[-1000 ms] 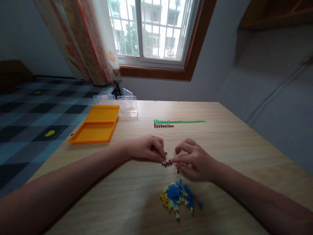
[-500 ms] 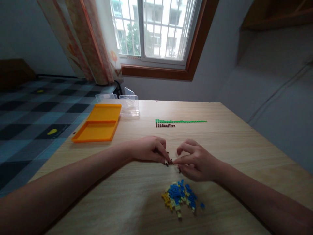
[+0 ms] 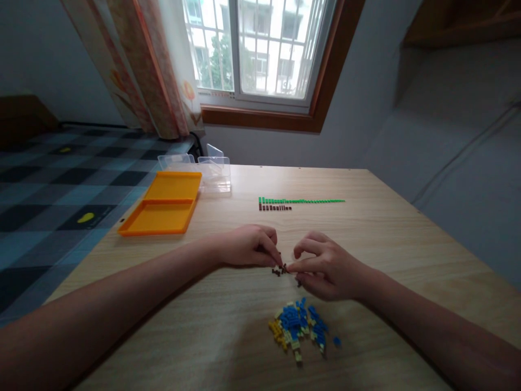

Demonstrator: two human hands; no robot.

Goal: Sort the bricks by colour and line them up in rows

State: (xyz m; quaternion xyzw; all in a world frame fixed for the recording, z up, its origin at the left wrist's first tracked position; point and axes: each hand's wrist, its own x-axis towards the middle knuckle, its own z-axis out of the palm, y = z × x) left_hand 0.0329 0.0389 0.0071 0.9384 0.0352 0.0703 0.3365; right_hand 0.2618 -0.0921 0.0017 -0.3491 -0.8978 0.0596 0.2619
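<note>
Several small dark brown bricks lie loosely on the table between my two hands. My left hand has its thumb and index finger brought together at the far side of these bricks; whether a brick is pinched there is hidden. From the right, my right hand reaches in with its fingers apart, the index fingertip touching the brown bricks. Another dark brick sits by its thumb. Nearer to me is a mixed pile of blue bricks, pale yellow bricks and darker yellow bricks.
Farther back run a long row of green bricks and a shorter row of brown bricks. An open orange case lies at the table's left, before clear plastic boxes. Behind stands a window.
Both hands stay almost where they were, fingers at the brown bricks. The rows and the pile look the same; the view has shifted very slightly.
</note>
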